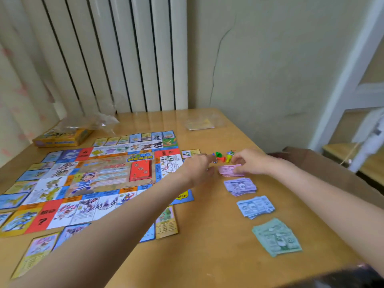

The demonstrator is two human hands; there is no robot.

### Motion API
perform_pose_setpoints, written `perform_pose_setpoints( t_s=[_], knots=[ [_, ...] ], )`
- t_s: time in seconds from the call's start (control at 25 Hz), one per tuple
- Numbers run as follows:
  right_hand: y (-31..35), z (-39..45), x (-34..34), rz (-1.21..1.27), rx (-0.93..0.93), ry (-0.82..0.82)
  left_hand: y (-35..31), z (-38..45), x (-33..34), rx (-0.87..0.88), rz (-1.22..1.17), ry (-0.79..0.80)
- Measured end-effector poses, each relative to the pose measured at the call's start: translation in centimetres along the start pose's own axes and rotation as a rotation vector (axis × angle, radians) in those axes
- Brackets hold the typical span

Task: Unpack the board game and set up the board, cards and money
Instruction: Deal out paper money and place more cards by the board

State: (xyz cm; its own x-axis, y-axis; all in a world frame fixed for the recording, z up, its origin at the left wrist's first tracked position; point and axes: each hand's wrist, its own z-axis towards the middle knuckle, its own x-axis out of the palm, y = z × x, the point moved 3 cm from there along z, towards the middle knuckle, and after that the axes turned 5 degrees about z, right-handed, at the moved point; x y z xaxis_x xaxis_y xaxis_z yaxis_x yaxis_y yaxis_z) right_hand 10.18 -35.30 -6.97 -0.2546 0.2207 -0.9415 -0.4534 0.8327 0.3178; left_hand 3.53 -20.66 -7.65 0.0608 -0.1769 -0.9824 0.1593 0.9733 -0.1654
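Game board (87,179) lay flat on the wooden bench (218,246), spread open left of centre, long axis running from near left toward far right, printed squares round the edge. Red card deck (140,170) rested on the board's middle panel. Loose property cards ringed the board: a row (135,138) along the far edge, one card (166,222) just off the near right corner, another (35,252) near the bottom left.

Yellow game box (62,136) sat at the far left of the bench, a crumpled clear plastic wrap (89,121) lying on top of it; contents of the box not visible. Clear plastic bag (202,121) lay flat at the far middle edge, something pale yellow inside, too blurred to tell.

Money stood in four separate stacks in a line to the right of the board, running from far to near: pink stack (229,171), purple stack (240,186), blue stack (255,206), green stack (277,236), each fanned a little. Small plastic tokens (223,156) in green, red and yellow clustered just beyond the pink stack.

Left hand (197,166) reached across the board's right edge, fingers extended toward the tokens, held nothing visible. Right hand (248,162), fingers curled downward, touched the top of the pink stack; a real grip on the notes could not be told through the blur.
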Motion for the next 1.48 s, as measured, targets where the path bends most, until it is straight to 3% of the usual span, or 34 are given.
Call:
perform_pose_setpoints(
  t_s=[0.2,0.56,0.84,1.0,1.08,1.16,1.24,1.48],
  knots=[
    [-1.0,0.6,0.7,-0.018,-0.022,0.0,-1.4,3.4,2.1,-0.074,-0.086,0.017],
    [-0.3,1.4,0.6,-0.103,-0.103,0.058,-2.0,5.8,4.1,-0.109,0.131,0.186],
    [-0.2,1.3,-0.6,-0.222,-0.016,0.121,-2.6,4.5,2.6,-0.087,-0.224,0.037],
    [-0.4,1.7,-1.9,-0.152,-0.049,0.114,-0.3,5.0,0.2,-0.157,-0.236,-0.13],
    [-0.1,2.2,-3.1,-0.068,-0.097,-0.047,1.2,5.7,-0.4,-0.168,-0.219,-0.16],
    [0.2,2.7,-3.1,-0.069,-0.171,-0.16,1.5,6.1,0.1,-0.102,-0.121,-0.084],
    [0.3,3.4,-1.6,-0.156,-0.214,-0.133,1.2,6.5,1.3,-0.055,-0.039,-0.013],
    [-0.6,4.3,0.1,-0.263,-0.223,-0.103,1.6,7.4,2.2,-0.079,0.025,-0.071]
  ],
)
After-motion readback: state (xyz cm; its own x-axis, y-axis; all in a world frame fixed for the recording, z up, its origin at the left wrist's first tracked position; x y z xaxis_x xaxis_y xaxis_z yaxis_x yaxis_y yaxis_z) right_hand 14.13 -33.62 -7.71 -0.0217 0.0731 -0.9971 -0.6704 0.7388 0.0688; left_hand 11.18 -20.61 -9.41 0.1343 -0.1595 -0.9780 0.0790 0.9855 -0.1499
